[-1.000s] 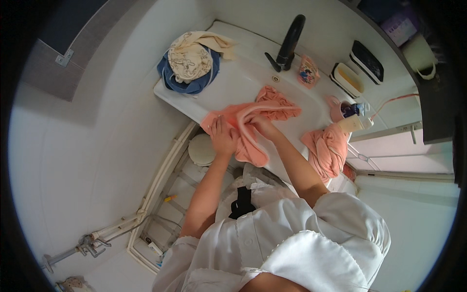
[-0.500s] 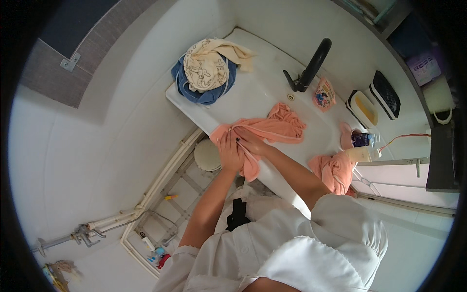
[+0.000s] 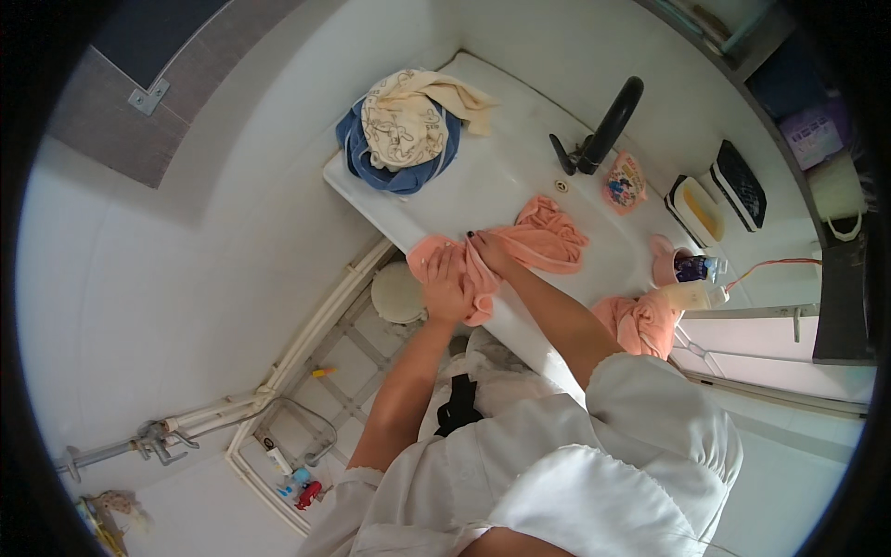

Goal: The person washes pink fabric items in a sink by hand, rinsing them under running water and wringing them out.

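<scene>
A wet-looking salmon-pink garment [image 3: 548, 243] with a pale edging lies along the front left rim of the white sink [image 3: 506, 121]. Its far end is bunched up inside the basin. My left hand [image 3: 449, 286] rests flat on the near end, fingers stretched over the cloth. Just to its right, my right hand [image 3: 489, 252] is closed on the garment, its thumb showing on top. Part of the cloth hangs over the rim below my hands.
A blue basin or cloth bundle [image 3: 404, 178] with a cream printed cloth [image 3: 408, 130] sits at the sink's left corner. A black faucet [image 3: 608, 125] stands behind. Another pink cloth [image 3: 636, 325], bottles [image 3: 691, 267] and a soap box [image 3: 696, 212] line the right side. Below stands a pale bucket [image 3: 397, 293].
My hands, side by side and touching earlier, have come slightly apart. The right hand has closed on the cloth, and the hanging part of the garment has been drawn up.
</scene>
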Motion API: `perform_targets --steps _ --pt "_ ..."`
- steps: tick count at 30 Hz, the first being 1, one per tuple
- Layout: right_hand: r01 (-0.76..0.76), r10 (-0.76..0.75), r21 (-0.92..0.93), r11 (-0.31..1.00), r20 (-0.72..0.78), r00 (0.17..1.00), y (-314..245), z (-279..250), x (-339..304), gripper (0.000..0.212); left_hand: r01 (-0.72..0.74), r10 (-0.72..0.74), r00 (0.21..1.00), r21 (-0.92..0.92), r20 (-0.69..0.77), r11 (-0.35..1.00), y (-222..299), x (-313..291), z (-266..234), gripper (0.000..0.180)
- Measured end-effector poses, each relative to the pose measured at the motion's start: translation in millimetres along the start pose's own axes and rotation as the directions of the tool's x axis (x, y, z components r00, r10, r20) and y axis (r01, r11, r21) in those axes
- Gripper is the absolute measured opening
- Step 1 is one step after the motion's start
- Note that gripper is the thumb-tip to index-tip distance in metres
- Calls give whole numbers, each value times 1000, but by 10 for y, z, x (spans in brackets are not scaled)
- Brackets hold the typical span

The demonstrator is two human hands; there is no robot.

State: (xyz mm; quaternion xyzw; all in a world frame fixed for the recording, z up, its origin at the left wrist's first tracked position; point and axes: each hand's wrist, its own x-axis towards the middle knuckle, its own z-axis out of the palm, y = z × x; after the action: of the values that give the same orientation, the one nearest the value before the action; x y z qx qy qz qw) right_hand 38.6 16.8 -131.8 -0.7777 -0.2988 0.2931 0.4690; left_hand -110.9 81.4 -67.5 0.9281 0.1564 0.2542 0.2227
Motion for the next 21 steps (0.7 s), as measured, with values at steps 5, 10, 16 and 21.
perform_targets --steps 5,10,16,21 --pt "432 -491 -330 839 -116 864 151 165 -215 37 45 -45 999 -1 -19 999 -36 -42 8 46" --pt "112 -158 -441 891 -69 985 -68 56 -240 37 40 -40 999 15 -28 999 -80 -82 -17 44" --pt "-27 26 -43 999 -31 999 -74 -29 -196 31 1 -2 999 -6 -47 1000 -45 -50 -13 42" --pt "504 -548 -252 826 -154 822 96 70 -425 27 25 -25 1000 -31 12 999 -54 -61 8 41"
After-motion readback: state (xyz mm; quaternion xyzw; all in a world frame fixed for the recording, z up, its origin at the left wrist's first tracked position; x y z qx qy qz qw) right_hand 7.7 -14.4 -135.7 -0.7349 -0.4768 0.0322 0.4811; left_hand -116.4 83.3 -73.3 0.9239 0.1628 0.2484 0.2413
